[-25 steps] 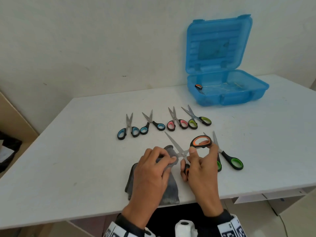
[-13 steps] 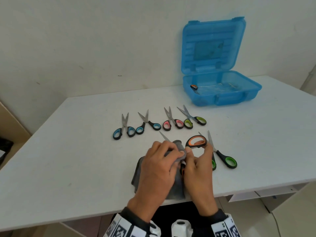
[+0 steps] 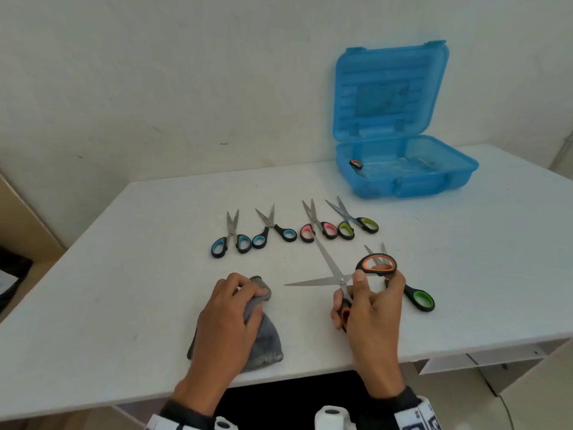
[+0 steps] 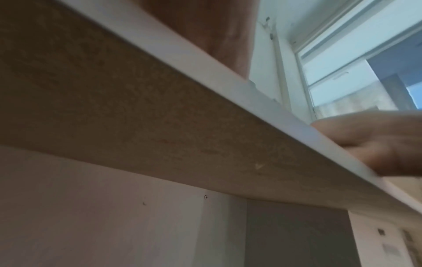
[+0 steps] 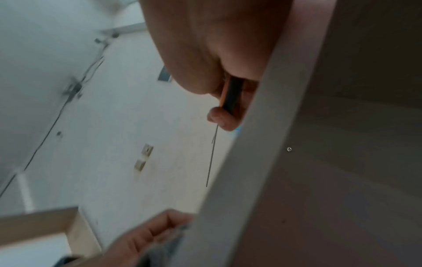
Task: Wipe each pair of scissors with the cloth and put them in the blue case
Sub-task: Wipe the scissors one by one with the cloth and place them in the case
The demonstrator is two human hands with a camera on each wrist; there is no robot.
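From the head, my right hand [image 3: 369,308] grips the orange scissors [image 3: 341,279], blades spread above the table [image 3: 124,274]; my left hand [image 3: 229,318] clutches the cloth [image 3: 263,342]. The case [image 3: 403,169] stands open far right. The right wrist shows fingers [image 5: 219,117] round the handle.

Head view overlooks table [image 3: 124,274]; wrist views peer upward beneath its edge.
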